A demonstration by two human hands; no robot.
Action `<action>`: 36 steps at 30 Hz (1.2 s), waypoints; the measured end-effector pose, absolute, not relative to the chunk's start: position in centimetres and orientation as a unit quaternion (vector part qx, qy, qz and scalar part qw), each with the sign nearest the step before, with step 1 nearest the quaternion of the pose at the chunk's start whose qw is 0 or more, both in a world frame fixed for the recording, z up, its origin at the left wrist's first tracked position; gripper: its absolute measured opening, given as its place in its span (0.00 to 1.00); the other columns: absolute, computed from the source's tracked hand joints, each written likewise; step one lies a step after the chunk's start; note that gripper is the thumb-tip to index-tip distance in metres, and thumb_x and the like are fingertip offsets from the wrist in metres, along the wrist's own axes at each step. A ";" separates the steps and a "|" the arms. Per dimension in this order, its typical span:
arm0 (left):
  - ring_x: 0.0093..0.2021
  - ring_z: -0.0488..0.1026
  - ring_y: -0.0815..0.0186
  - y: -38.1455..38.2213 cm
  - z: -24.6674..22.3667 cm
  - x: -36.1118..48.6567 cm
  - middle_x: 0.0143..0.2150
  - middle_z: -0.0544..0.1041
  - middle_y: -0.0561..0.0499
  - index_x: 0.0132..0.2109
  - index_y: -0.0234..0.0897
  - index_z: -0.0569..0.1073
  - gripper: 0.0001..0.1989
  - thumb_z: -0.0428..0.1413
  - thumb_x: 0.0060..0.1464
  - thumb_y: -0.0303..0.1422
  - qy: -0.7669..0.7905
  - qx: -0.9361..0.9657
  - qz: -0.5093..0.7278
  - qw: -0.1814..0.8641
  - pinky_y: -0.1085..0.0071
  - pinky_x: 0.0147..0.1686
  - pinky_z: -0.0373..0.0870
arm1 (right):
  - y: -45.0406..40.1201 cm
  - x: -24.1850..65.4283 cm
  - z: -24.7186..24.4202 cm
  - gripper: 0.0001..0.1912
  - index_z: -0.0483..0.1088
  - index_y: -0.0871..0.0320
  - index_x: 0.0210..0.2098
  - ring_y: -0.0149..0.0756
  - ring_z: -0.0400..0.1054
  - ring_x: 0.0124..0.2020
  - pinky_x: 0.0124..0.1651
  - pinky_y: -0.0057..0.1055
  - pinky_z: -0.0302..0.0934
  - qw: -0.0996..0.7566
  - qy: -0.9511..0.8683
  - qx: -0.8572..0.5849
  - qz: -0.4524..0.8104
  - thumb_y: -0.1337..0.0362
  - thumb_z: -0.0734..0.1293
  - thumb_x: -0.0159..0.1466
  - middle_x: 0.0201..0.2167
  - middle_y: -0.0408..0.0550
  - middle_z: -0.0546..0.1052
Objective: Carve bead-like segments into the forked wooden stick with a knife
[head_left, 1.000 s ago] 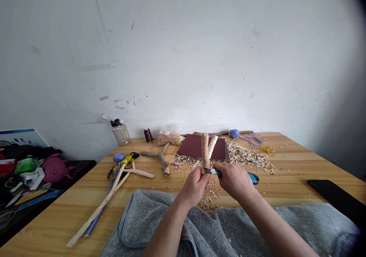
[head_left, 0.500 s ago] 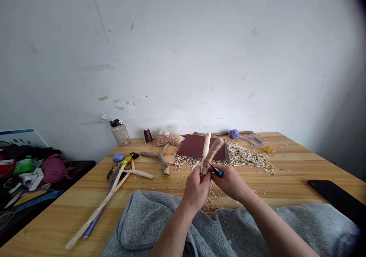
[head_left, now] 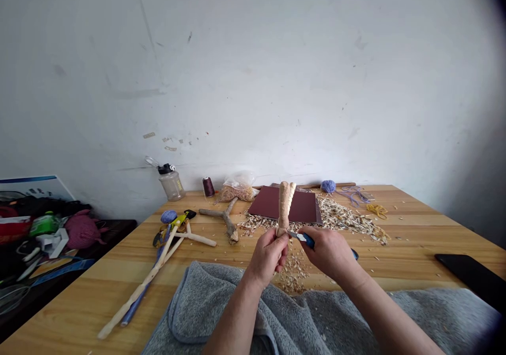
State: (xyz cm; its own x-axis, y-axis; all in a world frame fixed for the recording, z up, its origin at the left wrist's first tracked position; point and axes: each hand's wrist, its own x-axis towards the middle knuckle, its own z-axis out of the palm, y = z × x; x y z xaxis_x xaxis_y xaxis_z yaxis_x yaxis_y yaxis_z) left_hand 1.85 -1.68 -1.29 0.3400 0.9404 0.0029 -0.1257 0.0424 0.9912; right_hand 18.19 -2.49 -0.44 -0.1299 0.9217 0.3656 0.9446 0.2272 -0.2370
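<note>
My left hand (head_left: 269, 255) is closed around the lower end of a forked branch (head_left: 283, 207), which stands upright. Its bark-toned prong is in front, and the pale, notched prong shows just behind it on the right. In my right hand (head_left: 330, 252) is a blue-handled utility knife (head_left: 306, 239), its fingers wrapped round the handle. The knife's blade points left and reaches the branch close to my left thumb; whether it cuts in, I cannot tell. Wood shavings (head_left: 292, 273) lie on the table below both hands.
Behind the hands, dark red sandpaper sheets (head_left: 263, 203) lie on a shavings pile (head_left: 348, 218). Left are a bare forked branch (head_left: 225, 215) and peeled sticks (head_left: 148, 278). A grey towel (head_left: 213, 302) covers the front edge. A bottle (head_left: 172, 185) and black flat object (head_left: 470, 273) flank them.
The forked branch has turned, so its prongs now nearly overlap instead of spreading apart. My right hand has shifted right, bringing the knife blade into view.
</note>
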 end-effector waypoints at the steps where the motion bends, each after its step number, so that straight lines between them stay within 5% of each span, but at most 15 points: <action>1: 0.15 0.57 0.77 -1.7 -1.3 1.9 0.23 0.63 0.58 0.30 0.37 0.62 0.15 0.53 0.50 0.44 0.377 0.545 0.429 0.614 0.80 0.11 0.48 | -2.5 18.2 -0.3 0.10 0.71 0.50 0.36 0.34 0.70 0.30 0.29 0.27 0.49 0.216 -0.753 -0.621 -0.027 0.61 0.59 0.60 0.30 0.42 0.78; 12: 0.18 0.55 0.73 -1.8 -1.3 1.9 0.19 0.60 0.59 0.30 0.38 0.63 0.12 0.51 0.53 0.42 0.416 0.654 0.408 0.483 0.76 0.20 0.49 | -2.8 18.1 0.3 0.08 0.68 0.51 0.32 0.37 0.70 0.29 0.25 0.29 0.44 0.134 -0.742 -0.655 -0.052 0.64 0.58 0.59 0.29 0.44 0.76; 24: 0.32 0.67 0.59 -2.4 -1.8 3.2 0.30 0.71 0.46 0.35 0.39 0.69 0.04 0.51 0.54 0.32 0.524 0.714 0.407 0.222 0.69 0.32 0.56 | -3.1 17.0 -0.1 0.11 0.69 0.51 0.35 0.39 0.71 0.29 0.27 0.28 0.49 0.132 -0.712 -0.689 -0.014 0.68 0.58 0.58 0.29 0.47 0.77; 30: 0.39 0.69 0.56 -3.0 -1.9 4.1 0.37 0.73 0.43 0.44 0.39 0.70 0.12 0.49 0.53 0.28 0.563 0.689 0.421 0.177 0.67 0.37 0.59 | -2.5 16.5 -1.2 0.11 0.72 0.55 0.32 0.36 0.69 0.29 0.30 0.28 0.54 0.241 -0.711 -0.655 0.088 0.64 0.58 0.60 0.28 0.50 0.77; 36: 0.23 0.64 0.68 -2.0 -1.6 2.9 0.23 0.68 0.53 0.34 0.38 0.70 0.08 0.51 0.54 0.38 0.494 0.649 0.464 0.346 0.74 0.24 0.56 | -1.7 17.9 -1.0 0.15 0.69 0.57 0.28 0.30 0.63 0.22 0.27 0.24 0.55 0.403 -0.692 -0.567 0.194 0.56 0.57 0.61 0.20 0.42 0.72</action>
